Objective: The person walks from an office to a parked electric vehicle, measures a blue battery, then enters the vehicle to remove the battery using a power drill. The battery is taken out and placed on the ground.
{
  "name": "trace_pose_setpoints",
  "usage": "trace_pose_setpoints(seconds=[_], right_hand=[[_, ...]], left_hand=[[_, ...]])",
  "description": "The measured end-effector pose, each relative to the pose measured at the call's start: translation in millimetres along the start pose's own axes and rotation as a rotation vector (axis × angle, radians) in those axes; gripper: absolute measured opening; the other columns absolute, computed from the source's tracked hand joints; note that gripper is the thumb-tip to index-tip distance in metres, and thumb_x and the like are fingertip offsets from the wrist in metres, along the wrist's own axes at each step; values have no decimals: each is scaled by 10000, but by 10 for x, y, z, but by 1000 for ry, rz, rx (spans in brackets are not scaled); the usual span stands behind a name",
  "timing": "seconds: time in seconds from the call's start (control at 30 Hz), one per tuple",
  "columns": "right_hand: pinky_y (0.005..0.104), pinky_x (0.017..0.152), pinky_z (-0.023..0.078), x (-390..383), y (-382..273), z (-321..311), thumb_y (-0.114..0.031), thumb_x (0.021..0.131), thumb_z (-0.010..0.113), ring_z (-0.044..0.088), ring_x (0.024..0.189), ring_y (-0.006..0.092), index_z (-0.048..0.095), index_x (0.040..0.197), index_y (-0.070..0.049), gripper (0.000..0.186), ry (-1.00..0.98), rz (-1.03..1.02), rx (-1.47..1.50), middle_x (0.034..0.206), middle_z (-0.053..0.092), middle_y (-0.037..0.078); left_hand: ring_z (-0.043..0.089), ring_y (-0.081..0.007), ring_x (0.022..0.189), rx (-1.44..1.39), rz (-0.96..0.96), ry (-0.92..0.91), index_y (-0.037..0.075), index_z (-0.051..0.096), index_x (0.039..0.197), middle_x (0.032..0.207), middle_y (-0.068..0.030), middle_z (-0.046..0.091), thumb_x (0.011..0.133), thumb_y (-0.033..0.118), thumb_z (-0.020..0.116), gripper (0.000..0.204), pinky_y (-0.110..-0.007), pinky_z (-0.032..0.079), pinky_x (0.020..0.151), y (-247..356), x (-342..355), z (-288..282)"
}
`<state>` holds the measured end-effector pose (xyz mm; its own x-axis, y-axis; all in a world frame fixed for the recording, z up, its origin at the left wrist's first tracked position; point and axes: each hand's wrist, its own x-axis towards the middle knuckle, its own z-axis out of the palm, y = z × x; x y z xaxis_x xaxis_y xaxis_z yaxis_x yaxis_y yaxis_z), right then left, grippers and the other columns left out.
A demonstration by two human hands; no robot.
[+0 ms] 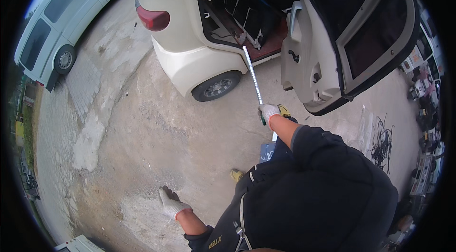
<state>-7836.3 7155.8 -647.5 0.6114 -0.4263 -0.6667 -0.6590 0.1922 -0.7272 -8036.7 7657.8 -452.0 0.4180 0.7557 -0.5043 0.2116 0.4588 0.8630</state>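
Observation:
My right hand [269, 113], in a whitish work glove with an orange cuff, is closed around a tape measure; a bit of its green case shows below the fingers. Its pale blade [253, 76] is pulled out and reaches up to the sill of the cream car's doorway, close to the rear wheel [217, 87]. Off to the lower left, my left hand [173, 203] wears a matching glove. Its fingers are stretched out over the concrete and hold nothing.
The cream car [183, 59] stands ahead with its door [313, 57] swung wide, its interior stripped to a reddish floor. A dark box [267, 151] sits by my feet. Black wires [381, 143] lie at right near a row of parts. A white van [61, 24] is parked far left.

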Motion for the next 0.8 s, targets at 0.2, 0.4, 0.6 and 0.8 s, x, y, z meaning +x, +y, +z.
trace_pose_setpoints(seconds=[0.2, 0.4, 0.6, 0.8], right_hand=[[436, 665, 548, 1451, -324, 266, -171, 959, 611, 707, 777, 312, 761, 948, -49, 193, -9, -12, -319, 911, 751, 137], [478, 678, 550, 2977, -293, 374, -252, 967, 541, 717, 737, 363, 771, 974, -51, 306, 66, -238, -999, 880, 765, 166], [379, 645, 552, 3157, -406, -67, -203, 931, 729, 717, 740, 216, 796, 976, -107, 125, 187, 124, -9, 817, 746, 82], [339, 454, 406, 2468, -1199, -390, -213, 993, 682, 542, 509, 153, 712, 990, -71, 145, 228, 217, 254, 698, 624, 32]], left_hand=[[608, -259, 1305, 73, 162, -86, 6, 582, 1481, 1403, -152, 672, 1060, 304, 669, 523, -403, 449, 1109, 123, -182, 1246], [651, -261, 1265, 268, 467, -24, -40, 631, 1409, 1363, -174, 695, 1075, 235, 652, 433, -385, 494, 1099, 341, -615, 2704], [684, -239, 1211, 679, 698, -342, -65, 671, 1356, 1322, -184, 728, 1043, 54, 655, 335, -355, 522, 1066, 700, -978, 4239], [707, -283, 1175, 892, 823, -895, -35, 732, 1240, 1243, -173, 757, 925, -35, 693, 317, -393, 530, 1047, 708, -916, 5608]])
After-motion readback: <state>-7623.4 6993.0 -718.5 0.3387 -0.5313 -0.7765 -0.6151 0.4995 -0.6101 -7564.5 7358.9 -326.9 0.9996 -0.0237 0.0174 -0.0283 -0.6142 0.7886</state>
